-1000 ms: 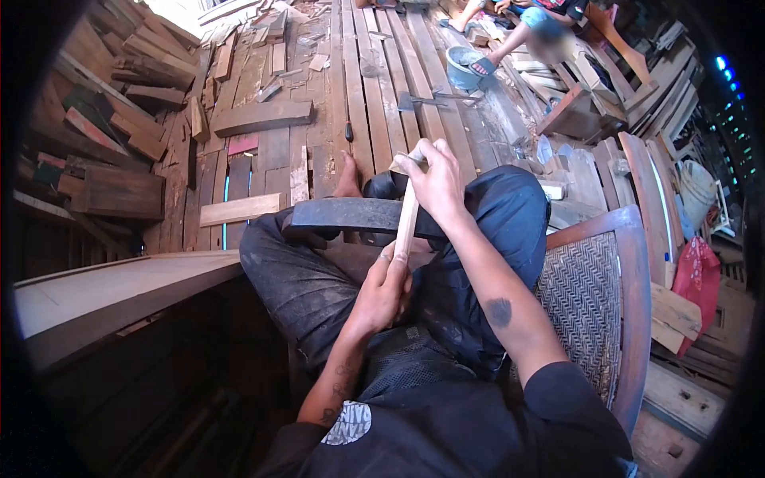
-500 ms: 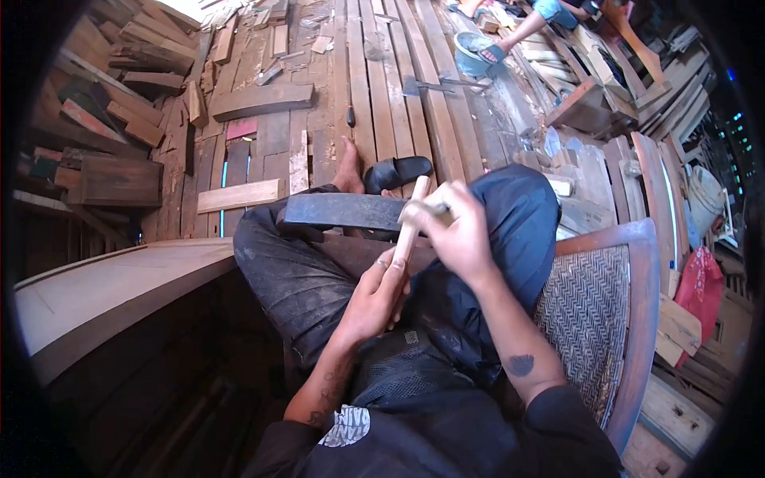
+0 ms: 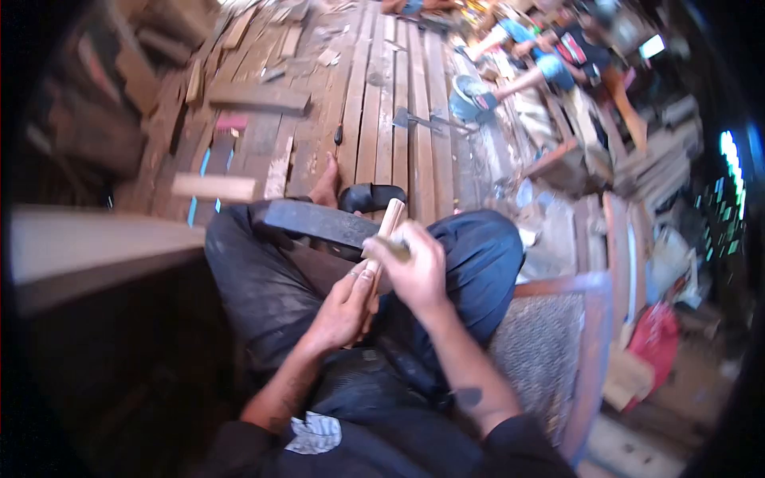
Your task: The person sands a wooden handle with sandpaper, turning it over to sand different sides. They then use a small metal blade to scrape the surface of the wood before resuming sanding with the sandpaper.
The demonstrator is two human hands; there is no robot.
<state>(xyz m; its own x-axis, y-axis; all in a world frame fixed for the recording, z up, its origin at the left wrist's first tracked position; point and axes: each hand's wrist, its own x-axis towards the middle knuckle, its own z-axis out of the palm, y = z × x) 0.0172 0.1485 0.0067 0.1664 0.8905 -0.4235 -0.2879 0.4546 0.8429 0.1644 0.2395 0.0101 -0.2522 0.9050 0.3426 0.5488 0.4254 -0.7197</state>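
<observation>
Over at 9 o'clock there's a pale wooden tabletop [image 3: 88, 247] edge, pretty blurred, and a loose light board [image 3: 213, 187] lying on the plank floor [image 3: 374, 103] just past it. Up around 11 o'clock a darker thick plank [image 3: 256, 96] sits on the floor among offcuts.

Moving toward the middle: a dark curved piece of wood [image 3: 319, 223] rests across the person's lap, over the dark trouser legs. Just beyond it, a bare foot [image 3: 327, 185] and a black sandal [image 3: 373, 197] sit side by side on the floor.

Dead center, the left hand [image 3: 339, 311] has its fingers wrapped around the lower end of a light wooden stick [image 3: 388, 221], which stands tilted, top end pointing toward 12 o'clock, right over the lap and touching the dark curved wood as far as I can tell. The right hand [image 3: 416, 267] is closed on a small tool [image 3: 396, 249] pressed against the stick about midway up; it's too blurry to say what kind of tool.

At 4 o'clock there's the woven seat of a wooden chair [image 3: 550, 358]. Up at 1 o'clock an axe-like tool [image 3: 414, 119] lies on the floor, with a blue bucket [image 3: 466, 92] just beside it and another person's legs [image 3: 518, 76] near that.
</observation>
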